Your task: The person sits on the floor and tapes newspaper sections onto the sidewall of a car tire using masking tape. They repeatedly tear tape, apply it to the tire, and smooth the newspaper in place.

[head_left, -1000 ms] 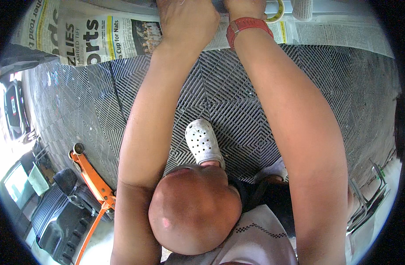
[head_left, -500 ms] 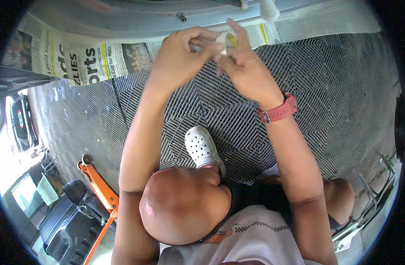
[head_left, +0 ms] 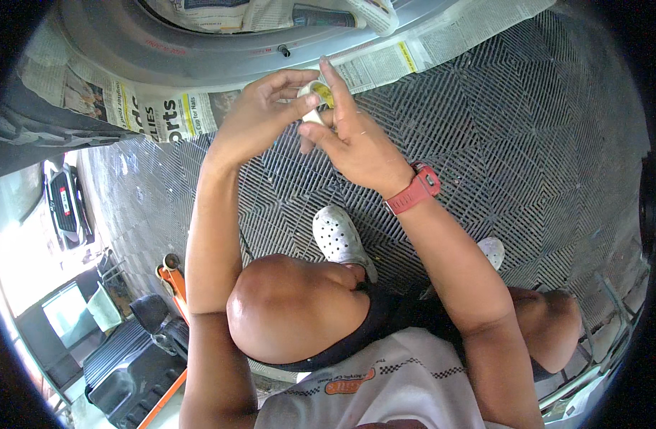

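A white roll of masking tape (head_left: 322,94) with a yellow inner core is held between my two hands, in front of a grey wheel rim. My left hand (head_left: 253,118) grips it from the left, its thumb pressed on the ring and its fingers curled behind. From the right, my right hand (head_left: 367,146) pinches the roll, its thumb below and its index finger stretched up along the far side. Newspaper (head_left: 192,114) edges the grey wheel rim (head_left: 221,61) just beyond my hands, and a short valve stem (head_left: 284,51) sticks out of it.
Ribbed grey floor tiles (head_left: 499,150) spread under me. An orange floor jack (head_left: 172,282) lies to the left, near a black ribbed plastic part (head_left: 124,357). Metal tubing (head_left: 617,307) stands at the right edge. My shoe (head_left: 339,236) is below my hands.
My hands and the tape roll have shifted left and slightly down in view. The view has tilted, so more of the wheel rim and its newspaper shows at the top.
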`<state>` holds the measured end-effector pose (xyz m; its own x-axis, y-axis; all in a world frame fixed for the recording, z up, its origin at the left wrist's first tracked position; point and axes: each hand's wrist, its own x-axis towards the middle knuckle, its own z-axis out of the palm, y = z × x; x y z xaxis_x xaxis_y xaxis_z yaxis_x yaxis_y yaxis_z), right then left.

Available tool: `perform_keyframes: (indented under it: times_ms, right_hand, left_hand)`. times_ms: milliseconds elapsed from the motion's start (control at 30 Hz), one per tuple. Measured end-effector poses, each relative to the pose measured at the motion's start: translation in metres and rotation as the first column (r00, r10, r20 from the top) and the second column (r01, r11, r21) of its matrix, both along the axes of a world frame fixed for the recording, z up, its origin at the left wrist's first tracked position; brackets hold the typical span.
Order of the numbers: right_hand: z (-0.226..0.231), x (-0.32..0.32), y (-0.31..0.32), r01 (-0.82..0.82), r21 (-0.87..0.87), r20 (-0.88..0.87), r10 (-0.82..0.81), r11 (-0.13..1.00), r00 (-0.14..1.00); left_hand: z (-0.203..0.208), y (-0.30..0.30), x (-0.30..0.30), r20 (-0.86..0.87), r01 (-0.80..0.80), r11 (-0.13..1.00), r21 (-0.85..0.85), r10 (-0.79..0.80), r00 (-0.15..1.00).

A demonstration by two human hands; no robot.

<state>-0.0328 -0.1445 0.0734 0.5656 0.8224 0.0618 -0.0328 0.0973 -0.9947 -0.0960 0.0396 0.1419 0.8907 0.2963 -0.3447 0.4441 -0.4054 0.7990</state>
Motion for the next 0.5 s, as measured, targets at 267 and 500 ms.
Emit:
perform_keyframes:
  times_ms: [267, 500]
  right_hand:
    - [0.008, -0.002, 0.005, 0.058, 0.045, 0.014, -0.058, 0.997, 0.998]
    - [0.025, 0.002, 0.003, -0.003, -0.02, -0.067, 0.001, 1.0, 0.998]
  left_hand:
    - [0.02, -0.012, -0.005, 0.075, -0.103, 0.989, -0.102, 0.111, 0.991]
    - [0.016, -0.001, -0.007, 0.115, -0.134, 0.991, -0.012, 0.135, 0.984]
